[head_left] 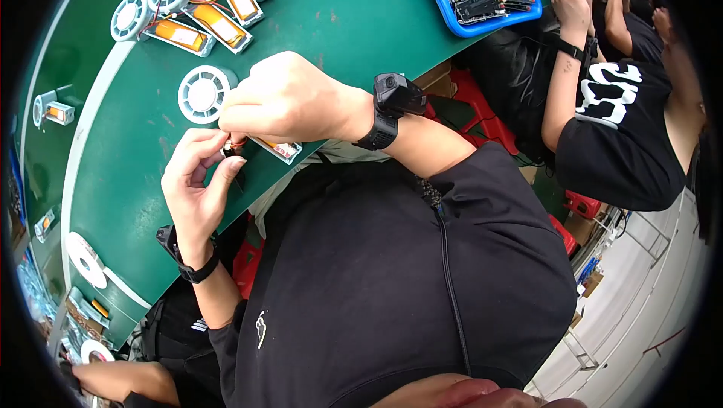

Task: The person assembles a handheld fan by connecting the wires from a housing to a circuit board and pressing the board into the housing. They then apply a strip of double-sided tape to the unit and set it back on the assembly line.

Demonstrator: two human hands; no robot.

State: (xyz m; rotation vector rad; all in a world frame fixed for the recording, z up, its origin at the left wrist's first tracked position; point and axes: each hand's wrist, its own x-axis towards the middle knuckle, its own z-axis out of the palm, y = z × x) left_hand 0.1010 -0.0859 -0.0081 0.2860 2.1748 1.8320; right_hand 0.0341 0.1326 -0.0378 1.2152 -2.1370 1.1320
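Observation:
My left hand pinches a small black part between thumb and fingers, close to the table's near edge. My right hand is closed just above it, its fingertips meeting the left ones. A short bit of red wire shows there; what the right fingers grip is hidden. Beyond the hands lies a pale round fan-like grille with spokes. Part of a pale casing sticks out from beneath my right hand, the rest covered by it.
Several grey-blue units with orange batteries and round grilles lie at the far left. A blue tray of black strip-shaped parts stands at the far right. A white tape roll sits at the left. Another person's arm is at the right.

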